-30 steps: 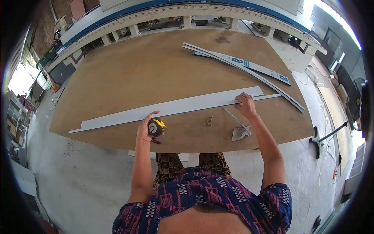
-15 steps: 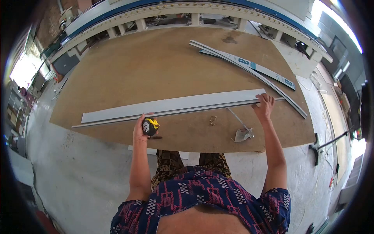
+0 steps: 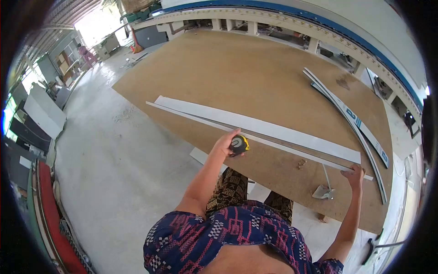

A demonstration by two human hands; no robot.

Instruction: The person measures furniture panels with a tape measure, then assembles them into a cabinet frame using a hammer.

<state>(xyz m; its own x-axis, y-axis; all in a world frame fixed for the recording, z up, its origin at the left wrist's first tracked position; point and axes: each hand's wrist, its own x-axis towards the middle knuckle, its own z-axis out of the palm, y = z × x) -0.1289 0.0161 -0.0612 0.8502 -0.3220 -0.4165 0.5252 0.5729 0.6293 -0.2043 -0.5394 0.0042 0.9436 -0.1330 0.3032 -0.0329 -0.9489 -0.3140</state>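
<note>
My left hand (image 3: 228, 142) is closed round a yellow and black tape measure (image 3: 239, 144), beside the thin strip. At the right, my right hand (image 3: 355, 176) pinches the thin light strip (image 3: 278, 149) near its right end. That strip runs along the near side of a wide white strip (image 3: 255, 128) on the brown board, with a narrow gap between them. The left end of the thin strip reaches the board's near edge.
The large brown board (image 3: 219, 73) carries long strips with blue lettering (image 3: 365, 132) at the right, a small bracket-like piece (image 3: 323, 192) and a small curled bit (image 3: 301, 164). A machine rail (image 3: 283, 29) borders the far side. Another person (image 3: 85, 55) is far left.
The view has turned left, so the board appears rotated. The thin strip now stands apart from the wide white strip, nearer to me. Both hands keep their holds.
</note>
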